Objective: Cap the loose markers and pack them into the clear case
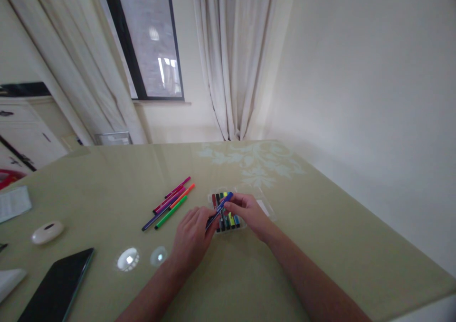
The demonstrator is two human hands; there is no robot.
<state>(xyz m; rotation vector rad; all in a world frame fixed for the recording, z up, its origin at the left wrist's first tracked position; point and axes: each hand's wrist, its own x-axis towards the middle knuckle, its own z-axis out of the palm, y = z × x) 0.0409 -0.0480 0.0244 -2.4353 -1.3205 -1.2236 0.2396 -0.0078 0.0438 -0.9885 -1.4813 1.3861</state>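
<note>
A blue marker (pixel 220 207) is held slantwise between my two hands, above a clear plastic case. My left hand (pixel 194 231) pinches its lower end, and my right hand (pixel 248 210) grips it near the blue upper end. Beneath it, the open case (pixel 243 225) holds several markers side by side, partly covered by my fingers. Its transparent lid (pixel 269 209) lies folded out to the right, partly behind my right hand. Left of the case lies a loose bunch of markers, among them a green marker (pixel 171 212) and an orange marker (pixel 188 190).
On the left of the glossy table (pixel 107 184) lie a dark tablet (pixel 57 284), a white computer mouse (pixel 47 232) and a pale paper packet (pixel 14 204). A white object (pixel 10 282) shows at the left edge. A wall (pixel 374 99) borders the table's right side.
</note>
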